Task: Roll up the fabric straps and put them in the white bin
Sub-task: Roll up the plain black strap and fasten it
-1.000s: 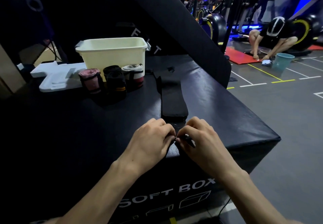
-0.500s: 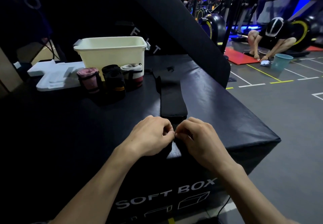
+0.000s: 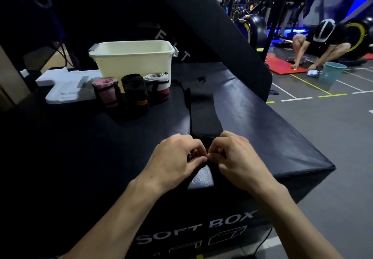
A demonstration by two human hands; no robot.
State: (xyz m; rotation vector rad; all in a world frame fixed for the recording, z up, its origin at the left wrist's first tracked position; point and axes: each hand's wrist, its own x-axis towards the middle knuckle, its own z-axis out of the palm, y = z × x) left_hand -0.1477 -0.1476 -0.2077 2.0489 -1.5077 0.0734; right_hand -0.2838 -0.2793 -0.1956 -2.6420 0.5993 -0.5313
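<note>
Both grips, the left hand (image 3: 175, 157) and right hand (image 3: 238, 157), pinch the near end of the black strap (image 3: 203, 115), which stretches away from them along the surface (image 3: 262, 121).

The near end of the black strap (image 3: 203, 117) vanishes under the curled fingers of the left hand (image 3: 175, 157) and right hand (image 3: 240, 157), so the grip on it and any roll begun there cannot be made out. The white bin (image 3: 131, 60) shows only its rim and front wall; its contents are out of sight. The upper left of the frame is too dark to read. Both forearms are cut off by the bottom edge.
</note>
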